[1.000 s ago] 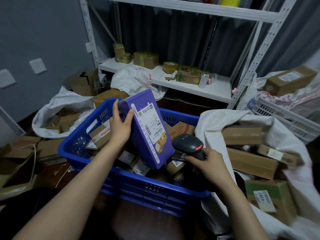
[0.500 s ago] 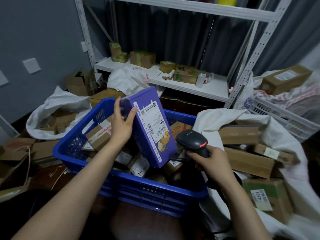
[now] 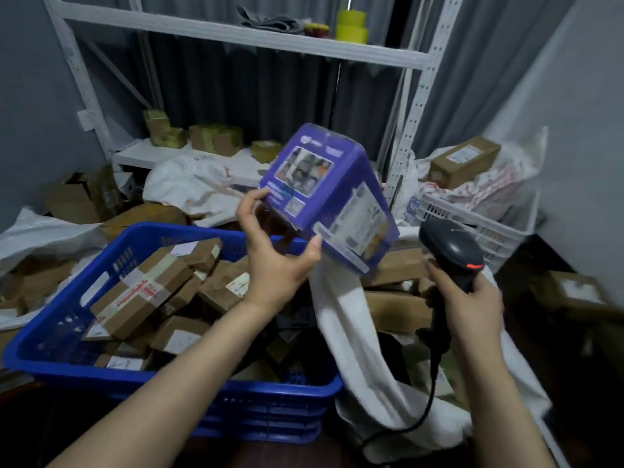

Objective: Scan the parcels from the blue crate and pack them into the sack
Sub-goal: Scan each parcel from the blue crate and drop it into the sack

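Head camera, looking down over a packing corner: a white metal shelving rack (image 3: 236,38) stands against grey curtains, with small taped cartons on its lower shelf and yellow rolls (image 3: 351,25) on its upper one. On the floor at the left, the blue crate (image 3: 270,410) is piled with brown parcels (image 3: 141,292) lying at all angles, most bearing white labels. Just beside the crate's right end, the white sack (image 3: 351,325) lies open, its edge draped down toward the floor, with several brown cartons (image 3: 395,305) inside. A white slatted crate (image 3: 472,224) sits behind the sack, heaped with printed white bags and topped by a labelled brown box (image 3: 464,160).

The purple parcel (image 3: 324,197) is held in the air, tilted, above the far right corner of the blue crate and the sack's near edge; its picture-printed face and a white shipping label are turned toward the camera, both blurred. The left hand (image 3: 273,261) grips it from below, thumb pressed on the lower edge by the label and fingers reaching round the left side. The right hand (image 3: 469,309) has its fingers curled round the handle of a black barcode scanner (image 3: 452,251), whose head sits near the parcel's lower right corner without touching it. The scanner's black cable (image 3: 429,400) hangs down across the sack.
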